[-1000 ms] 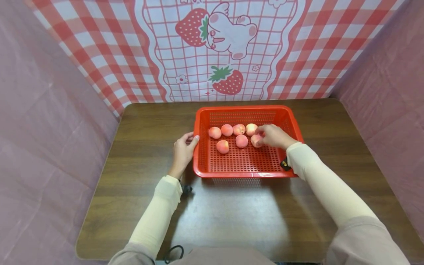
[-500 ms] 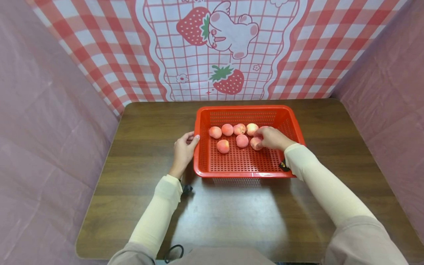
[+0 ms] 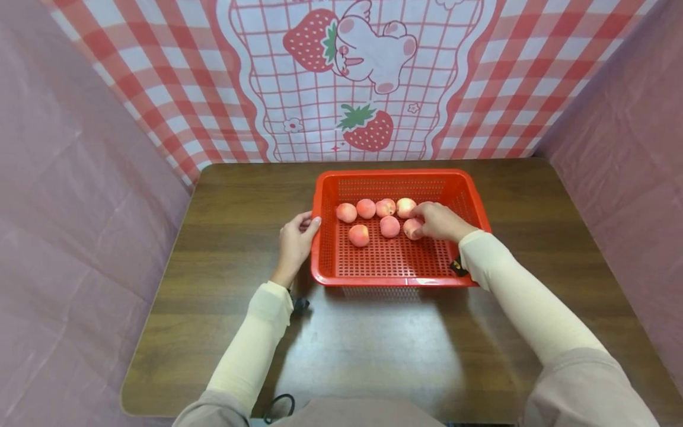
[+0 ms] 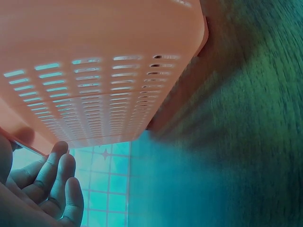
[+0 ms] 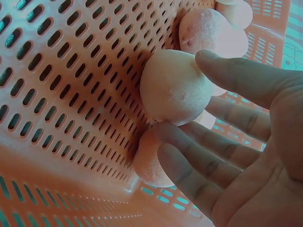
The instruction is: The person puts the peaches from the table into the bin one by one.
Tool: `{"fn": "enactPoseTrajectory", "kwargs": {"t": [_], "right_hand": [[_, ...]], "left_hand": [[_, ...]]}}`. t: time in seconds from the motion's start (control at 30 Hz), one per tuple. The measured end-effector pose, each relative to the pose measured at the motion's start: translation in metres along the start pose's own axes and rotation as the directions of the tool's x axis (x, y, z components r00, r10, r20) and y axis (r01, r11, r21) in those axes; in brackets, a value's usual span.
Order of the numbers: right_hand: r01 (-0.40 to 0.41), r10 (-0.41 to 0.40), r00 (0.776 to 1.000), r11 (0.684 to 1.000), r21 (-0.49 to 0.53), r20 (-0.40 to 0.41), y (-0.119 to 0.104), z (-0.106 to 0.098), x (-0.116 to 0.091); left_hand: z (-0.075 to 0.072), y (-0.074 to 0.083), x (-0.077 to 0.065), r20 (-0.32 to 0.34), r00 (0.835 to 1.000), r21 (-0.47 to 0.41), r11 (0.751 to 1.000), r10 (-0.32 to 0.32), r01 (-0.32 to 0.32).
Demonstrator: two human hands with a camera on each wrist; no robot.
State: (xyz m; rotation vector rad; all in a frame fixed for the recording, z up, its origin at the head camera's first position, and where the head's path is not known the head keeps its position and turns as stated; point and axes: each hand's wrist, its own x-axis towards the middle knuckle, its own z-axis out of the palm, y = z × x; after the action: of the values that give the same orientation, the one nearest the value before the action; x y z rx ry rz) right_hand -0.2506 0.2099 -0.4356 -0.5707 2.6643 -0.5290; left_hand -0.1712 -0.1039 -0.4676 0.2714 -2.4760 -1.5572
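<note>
Several pinkish-yellow peaches (image 3: 389, 226) lie in the red perforated plastic basket (image 3: 368, 281), mostly toward its back half. My left hand (image 3: 293, 243) holds the basket's left rim, thumb on top; in the left wrist view its fingers (image 4: 66, 172) are bent beneath the rim, beside the slotted wall (image 4: 109, 28). Inside the basket, my right hand (image 3: 443, 221) holds the front right peach (image 3: 411, 229) between thumb and fingers. The right wrist view shows that peach (image 5: 175, 90) low over the slotted floor, with another peach (image 5: 149, 161) just behind the fingertips.
The basket stands on a brown wooden table (image 3: 224, 267). A checked cloth with strawberry prints (image 3: 368, 130) hangs behind it, and pink curtains (image 3: 69, 207) flank both sides. A black cable loop (image 3: 280, 406) lies by the front edge.
Very little differs. My right hand shifts slightly at the same peach, while my left hand stays on the rim and the other peaches keep their places.
</note>
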Motion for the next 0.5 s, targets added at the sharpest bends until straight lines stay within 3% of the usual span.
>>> {"fn": "enactPoseTrajectory", "kwargs": {"t": [0.5], "right_hand": [[-0.026,0.026,1.0,0.999,0.021,0.002,-0.0024,-0.0048,-0.0031]], "left_hand": [[-0.0009,-0.0014,0.0014,0.011,1.0,-0.001,1.0,0.007,-0.007]]}}
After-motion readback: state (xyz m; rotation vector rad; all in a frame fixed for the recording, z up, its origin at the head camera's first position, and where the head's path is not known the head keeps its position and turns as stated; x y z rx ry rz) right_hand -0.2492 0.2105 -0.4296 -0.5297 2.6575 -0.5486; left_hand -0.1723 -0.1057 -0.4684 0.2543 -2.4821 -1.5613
